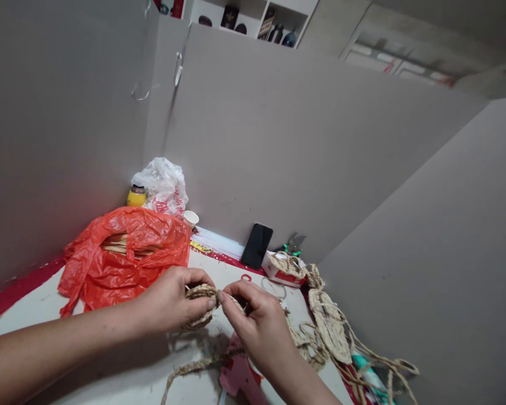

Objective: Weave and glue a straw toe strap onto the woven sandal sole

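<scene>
At the near side of a white tabletop (pixel 219 270), a pink item (pixel 236 377) lies partly behind the right forearm, its lower end cut off from view; a loose straw braid (pixel 194 367) trails beside it. Just above, a person's left hand (pixel 181 301) grips a braided straw coil (pixel 201 291) between thumb and fingers, while the right hand (pixel 255 318) pinches its right edge, hiding part of it. Bare tabletop shows between the coil and the phone (pixel 257 246) at the back. Left, an orange-red bag (pixel 152 275) spreads close to the left forearm, its pale contents half covered; right, a flat woven piece (pixel 331 329) crowds the edge. Farther back, red characters on a white plastic bag (pixel 162 177) are too crumpled to read. Grey panels (pixel 278 135) hem in three sides beneath a shelf (pixel 253 22) holding dark, indistinct objects.
</scene>
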`<state>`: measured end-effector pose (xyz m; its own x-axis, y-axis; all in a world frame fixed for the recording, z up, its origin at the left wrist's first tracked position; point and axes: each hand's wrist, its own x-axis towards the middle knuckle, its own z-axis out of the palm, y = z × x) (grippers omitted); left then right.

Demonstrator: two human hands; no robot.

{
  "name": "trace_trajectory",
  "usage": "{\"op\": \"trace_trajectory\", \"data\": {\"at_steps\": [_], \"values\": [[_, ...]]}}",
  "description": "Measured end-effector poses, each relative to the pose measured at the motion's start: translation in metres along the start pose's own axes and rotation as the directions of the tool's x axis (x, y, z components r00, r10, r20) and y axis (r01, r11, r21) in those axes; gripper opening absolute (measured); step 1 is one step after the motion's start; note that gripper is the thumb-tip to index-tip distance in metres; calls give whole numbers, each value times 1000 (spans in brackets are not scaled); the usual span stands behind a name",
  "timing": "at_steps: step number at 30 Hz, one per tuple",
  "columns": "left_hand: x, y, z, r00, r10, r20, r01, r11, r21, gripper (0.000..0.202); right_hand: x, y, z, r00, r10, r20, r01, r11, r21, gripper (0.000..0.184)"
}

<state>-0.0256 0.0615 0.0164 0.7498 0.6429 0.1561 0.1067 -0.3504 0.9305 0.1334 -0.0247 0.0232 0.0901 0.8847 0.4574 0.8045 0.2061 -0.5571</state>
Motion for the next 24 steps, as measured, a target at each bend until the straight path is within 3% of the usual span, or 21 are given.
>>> {"op": "trace_trajectory", "data": {"at_steps": [9,12,14,16,19,22,24], "values": [[-5,0,0,997,79,-1,-76,968,240,20,-5,-9,1,996,-90,-24,89,995,-51,18],[-5,-4,-1,996,90,21,-92,976,200,21,-7,-13,0,1000,25,9,-26,998,56,18],[-3,-6,-3,995,96,5,-95,979,179,20,-9,-16,-1,986,165,14,-165,972,167,29],[0,-8,-5,993,109,-46,-98,978,185,19,-11,-20,-3,945,326,40,-320,889,328,37],[4,-10,-8,984,120,-132,-99,983,156,19,-17,-28,-2,855,489,172,-495,671,552,35],[6,-11,-10,974,98,-206,-96,995,20,18,-26,-37,6,796,525,301,-575,501,646,35],[8,-11,-11,968,63,-244,-92,990,-108,16,-33,-41,16,801,507,318,-571,487,661,40]]}}
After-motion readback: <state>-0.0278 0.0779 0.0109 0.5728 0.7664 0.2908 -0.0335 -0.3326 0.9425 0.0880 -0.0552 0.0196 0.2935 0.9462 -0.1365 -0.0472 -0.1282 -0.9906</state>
